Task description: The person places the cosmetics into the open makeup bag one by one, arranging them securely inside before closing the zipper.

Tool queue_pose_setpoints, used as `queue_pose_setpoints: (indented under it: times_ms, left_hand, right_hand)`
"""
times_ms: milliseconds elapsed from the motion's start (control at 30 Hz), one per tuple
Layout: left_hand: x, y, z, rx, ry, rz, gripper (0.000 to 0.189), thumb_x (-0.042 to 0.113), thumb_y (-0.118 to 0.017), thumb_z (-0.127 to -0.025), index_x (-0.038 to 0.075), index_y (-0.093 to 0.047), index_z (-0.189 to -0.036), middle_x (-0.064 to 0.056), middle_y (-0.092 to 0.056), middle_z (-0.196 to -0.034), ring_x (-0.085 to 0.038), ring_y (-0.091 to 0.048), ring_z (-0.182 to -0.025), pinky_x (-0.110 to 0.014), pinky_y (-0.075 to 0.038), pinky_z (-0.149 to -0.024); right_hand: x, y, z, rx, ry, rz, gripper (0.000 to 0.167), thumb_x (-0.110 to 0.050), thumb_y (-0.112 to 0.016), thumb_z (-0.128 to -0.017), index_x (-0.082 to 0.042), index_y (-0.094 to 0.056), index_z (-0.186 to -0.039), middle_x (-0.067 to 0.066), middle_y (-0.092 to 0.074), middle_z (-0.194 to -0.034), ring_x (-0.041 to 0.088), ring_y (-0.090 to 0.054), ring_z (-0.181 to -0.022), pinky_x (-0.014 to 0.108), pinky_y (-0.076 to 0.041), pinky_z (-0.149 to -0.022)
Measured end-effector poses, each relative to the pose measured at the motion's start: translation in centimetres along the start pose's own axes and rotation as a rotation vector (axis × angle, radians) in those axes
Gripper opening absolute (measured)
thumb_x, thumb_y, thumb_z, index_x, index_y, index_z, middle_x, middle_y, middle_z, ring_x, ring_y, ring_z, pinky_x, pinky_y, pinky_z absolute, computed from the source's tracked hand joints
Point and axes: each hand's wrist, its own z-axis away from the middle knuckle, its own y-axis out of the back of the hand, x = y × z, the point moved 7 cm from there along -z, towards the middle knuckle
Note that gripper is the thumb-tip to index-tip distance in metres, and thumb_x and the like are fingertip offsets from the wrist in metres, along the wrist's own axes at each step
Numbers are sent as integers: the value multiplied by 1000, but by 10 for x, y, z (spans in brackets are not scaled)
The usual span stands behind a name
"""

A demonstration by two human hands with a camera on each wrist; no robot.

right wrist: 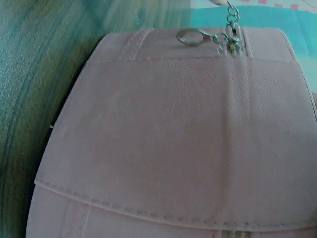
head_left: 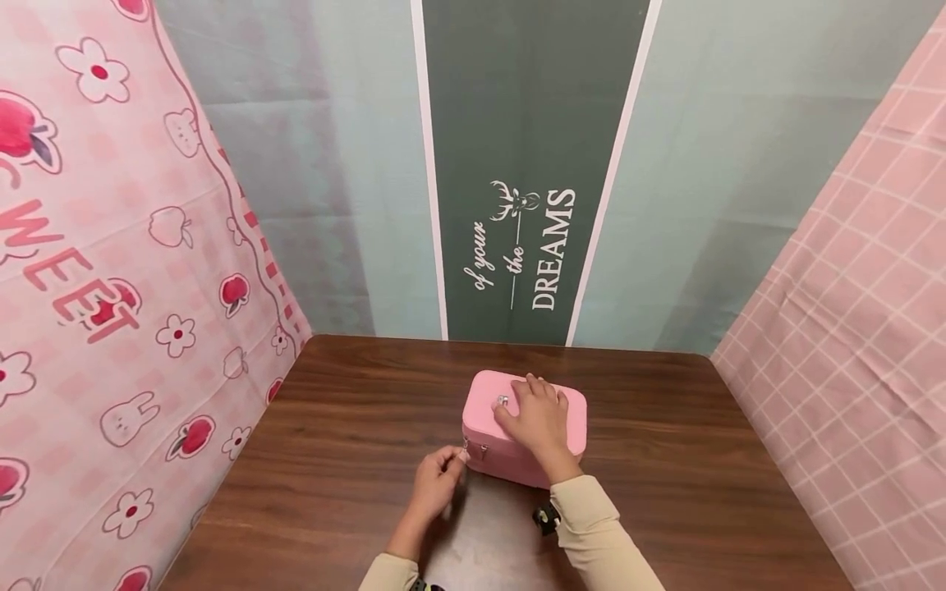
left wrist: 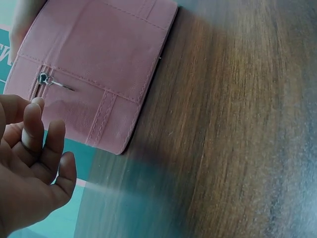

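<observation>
A pink zippered case (head_left: 480,410) with a stitched leather-like surface stands on the table, its lid lying down flat. My right hand (head_left: 543,419) rests on the lid with fingers spread, beside a small silver piece (head_left: 502,400). At the case's left corner, my left hand (head_left: 436,484) pinches a zipper pull between thumb and index finger. The right wrist view shows that pull's chain (right wrist: 233,14) drawn taut toward fingertips at the top edge. A second zipper pull (right wrist: 194,36) hangs loose beside it; the left wrist view shows this loose pull (left wrist: 62,86) too.
The case stands on a dark brown wooden table (head_left: 355,402). A green and teal cloth with white lettering (head_left: 554,246) hangs behind it. Pink patterned cloths flank the left (head_left: 185,328) and right (head_left: 835,328) sides.
</observation>
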Motion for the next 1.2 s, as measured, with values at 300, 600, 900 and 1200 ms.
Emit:
queue_pose_setpoints:
  times_ms: [300,600,900,1200]
  left_hand:
    - [-5,0,4,-14,46,-17,18,14,-58,-91,-2,-66,-85,4,-51,-57,-4,-45,-52,-22,-38,-50]
    - [-7,5,3,24,8,17,18,12,-58,-91,-3,-64,-84,2,-53,-60,-6,-49,-55,-23,-41,-53]
    - [-16,5,6,28,100,62,17,9,-57,-91,-5,-62,-84,-7,-57,-63,-10,-53,-58,-23,-40,-52]
    - [8,10,6,3,93,105,13,-1,-53,-91,-3,-61,-81,-22,-56,-65,-27,-55,-59,-22,-40,-54]
  right_hand:
    - [0,-2,7,-6,-37,2,57,-48,-59,-80,-6,-62,-118,20,-50,-129,38,-41,-120,61,-23,-95]
    - [-2,3,6,-20,39,-19,59,-51,-61,-80,-6,-62,-118,21,-49,-130,39,-41,-120,59,-23,-95]
    - [12,13,7,-216,307,-148,59,-44,-68,-78,-7,-59,-123,21,-45,-135,40,-38,-124,59,-26,-94]
    - [33,6,-3,-231,400,-108,71,-61,-62,-75,-14,-56,-128,12,-45,-137,31,-39,-124,53,-24,-99]
